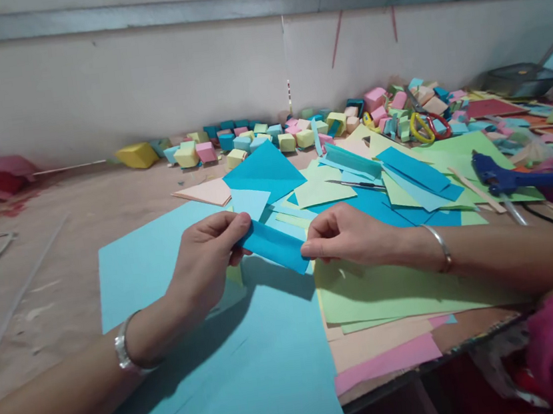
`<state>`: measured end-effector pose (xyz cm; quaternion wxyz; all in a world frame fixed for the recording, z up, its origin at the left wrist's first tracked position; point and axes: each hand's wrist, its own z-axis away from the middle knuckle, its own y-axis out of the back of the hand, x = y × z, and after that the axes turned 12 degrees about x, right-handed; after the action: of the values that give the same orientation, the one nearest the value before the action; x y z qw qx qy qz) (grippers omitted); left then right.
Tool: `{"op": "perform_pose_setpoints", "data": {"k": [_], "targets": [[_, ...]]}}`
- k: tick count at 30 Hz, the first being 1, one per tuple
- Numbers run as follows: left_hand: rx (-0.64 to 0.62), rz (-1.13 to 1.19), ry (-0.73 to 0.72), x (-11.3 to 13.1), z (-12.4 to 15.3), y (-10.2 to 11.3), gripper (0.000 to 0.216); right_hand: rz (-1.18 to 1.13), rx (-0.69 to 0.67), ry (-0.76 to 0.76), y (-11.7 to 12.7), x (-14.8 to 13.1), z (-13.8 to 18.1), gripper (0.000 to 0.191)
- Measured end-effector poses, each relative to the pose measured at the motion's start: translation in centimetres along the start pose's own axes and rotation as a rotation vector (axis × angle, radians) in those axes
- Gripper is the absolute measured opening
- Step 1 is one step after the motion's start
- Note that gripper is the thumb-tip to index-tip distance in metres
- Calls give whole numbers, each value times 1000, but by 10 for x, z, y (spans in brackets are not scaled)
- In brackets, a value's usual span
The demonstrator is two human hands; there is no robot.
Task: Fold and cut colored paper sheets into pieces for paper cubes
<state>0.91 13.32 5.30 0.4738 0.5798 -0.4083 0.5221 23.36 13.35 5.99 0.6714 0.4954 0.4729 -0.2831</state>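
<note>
A folded strip of blue paper (275, 244) is held in the air between my two hands, just above the work surface. My left hand (207, 259) pinches its left end, fingers closed. At the strip's right end my right hand (347, 233) pinches with thumb and fingertips. Each wrist wears a silver bangle. Under the hands lie a large light-blue sheet (226, 368) and light-green sheets (393, 293).
Cut blue and green paper pieces (404, 178) are scattered behind the hands. Several small coloured paper cubes (268, 137) line the wall. Scissors with yellow and red handles (425, 127) and a blue glue gun (505, 179) lie at right. Pink sheets overhang the table's front edge (427, 366).
</note>
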Motion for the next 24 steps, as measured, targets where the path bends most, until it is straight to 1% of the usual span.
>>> {"op": "perform_pose_setpoints", "data": {"k": [4,6,7,9,11,12,14,17,19,22,24], "targets": [[14,64,78,-4,-8,1,30,-76,78,-3,0,4,-7,28],[32,115,92,-5,-6,-1,30,-115,152,26,-1,7,-12,27],[28,141,88,-4,-5,-1,29,-114,206,64,0,9,-13,25],[-28,162,70,-3,-3,-2,29,-85,330,165,0,12,-16,25],[-132,99,52,-1,0,-2,28,-53,409,261,0,15,-16,27],[-189,33,34,0,2,-2,28,-36,412,293,0,16,-16,28],[-289,-131,-38,1,6,-2,27,-4,371,323,-2,18,-15,27],[-365,-285,-146,1,12,-4,28,43,306,343,-6,20,-12,24],[-379,-296,-147,0,14,-5,30,76,309,378,-6,20,-12,23],[-377,-285,-80,0,12,-4,33,110,323,437,-2,22,-17,20],[-337,-298,-56,1,9,-3,34,99,333,438,3,24,-22,19]]}}
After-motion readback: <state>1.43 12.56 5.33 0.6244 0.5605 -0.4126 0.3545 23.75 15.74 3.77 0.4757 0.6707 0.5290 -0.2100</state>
